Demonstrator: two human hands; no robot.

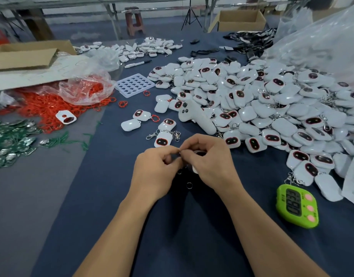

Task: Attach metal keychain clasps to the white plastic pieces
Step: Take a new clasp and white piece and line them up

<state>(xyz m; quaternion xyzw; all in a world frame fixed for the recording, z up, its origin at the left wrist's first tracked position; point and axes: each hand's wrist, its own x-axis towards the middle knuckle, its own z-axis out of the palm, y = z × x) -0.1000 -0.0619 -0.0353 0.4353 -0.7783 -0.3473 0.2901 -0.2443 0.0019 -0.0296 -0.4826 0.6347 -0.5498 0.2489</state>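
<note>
Above the cloth (192, 242), left hand (156, 170) pinches a metal ring (179, 151), right hand's (210, 162) grip holding a white piece (195, 169).

We see our left hand (154, 172) and our right hand (212, 166), both bare. The left forearm (120, 234) and the right forearm (264, 234) are bare as well, uncovered from the wrists down to the lower edge of the view. Both forearms look slim and smooth, narrowing toward the wrists. Knuckles show as soft ridges on the backs of the hands. The fingernails are too small and blurred for us to describe.
</note>
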